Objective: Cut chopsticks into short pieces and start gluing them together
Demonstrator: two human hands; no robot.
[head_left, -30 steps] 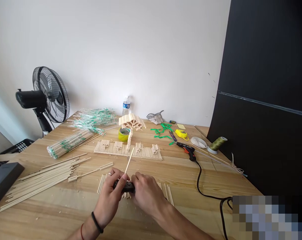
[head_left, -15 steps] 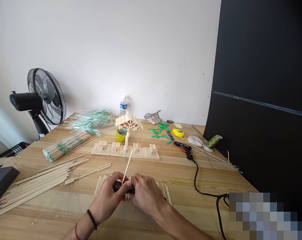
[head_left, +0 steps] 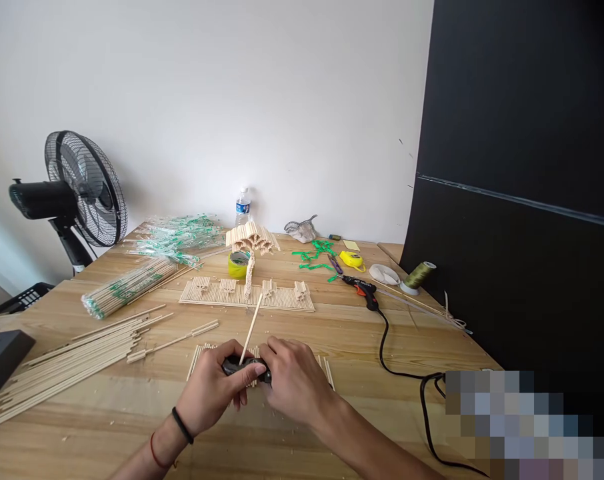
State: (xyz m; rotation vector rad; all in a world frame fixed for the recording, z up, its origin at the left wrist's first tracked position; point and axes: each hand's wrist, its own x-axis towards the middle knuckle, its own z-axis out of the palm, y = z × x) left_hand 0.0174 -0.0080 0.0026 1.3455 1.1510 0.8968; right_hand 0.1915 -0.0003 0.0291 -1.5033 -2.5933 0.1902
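Head view: a small dark tool [head_left: 246, 367] is clasped low over the table [head_left: 342, 337] by the left hand [head_left: 209, 393] and the right hand [head_left: 292, 383], fingers pressed closed around it. A thin stick [head_left: 251, 328] is angled up from it. Farther back, a stick panel [head_left: 282, 301] is laid flat.

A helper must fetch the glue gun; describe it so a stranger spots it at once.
Start at the wooden table's right side, by the big black panel. There, in front of the yellow tape measure and left of the olive thread spool, lies the glue gun. It alone is black with an orange trigger, and a black cord trails from it toward the near edge.
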